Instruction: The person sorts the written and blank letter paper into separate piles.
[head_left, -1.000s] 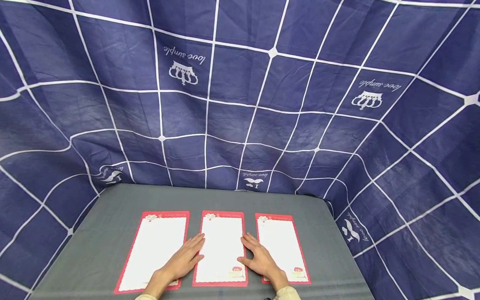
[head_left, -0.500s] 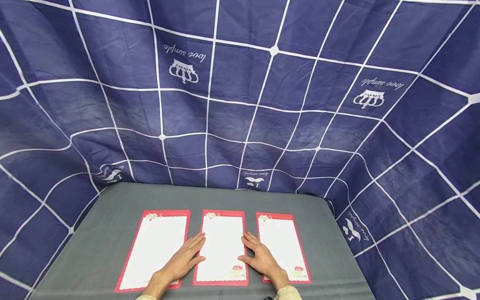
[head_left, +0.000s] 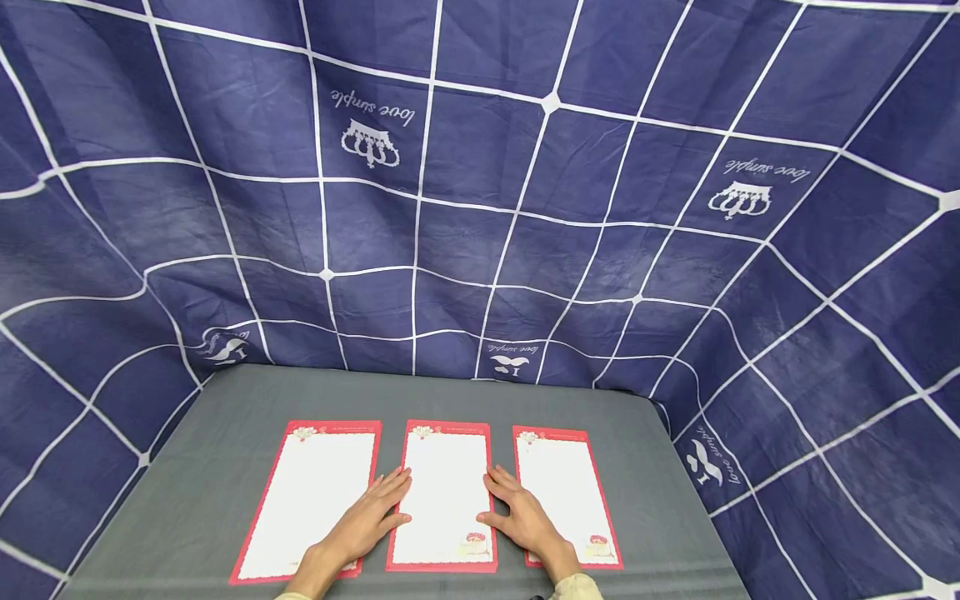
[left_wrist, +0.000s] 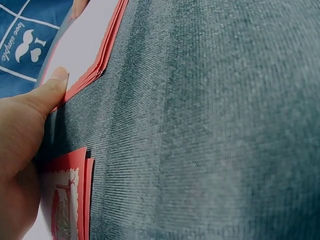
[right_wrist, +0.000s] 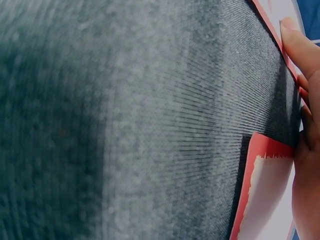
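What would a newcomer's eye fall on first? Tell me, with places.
Probably the navy white-gridded curtain, rising behind and beside the gray tablecloth. Next, the red-bordered middle letter-paper stack, with the left hand and right hand at its long edges. Matching left letter paper and right letter paper flank it.

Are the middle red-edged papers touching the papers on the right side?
Apart. The head view shows a strip of gray cloth between the middle papers and the right papers.
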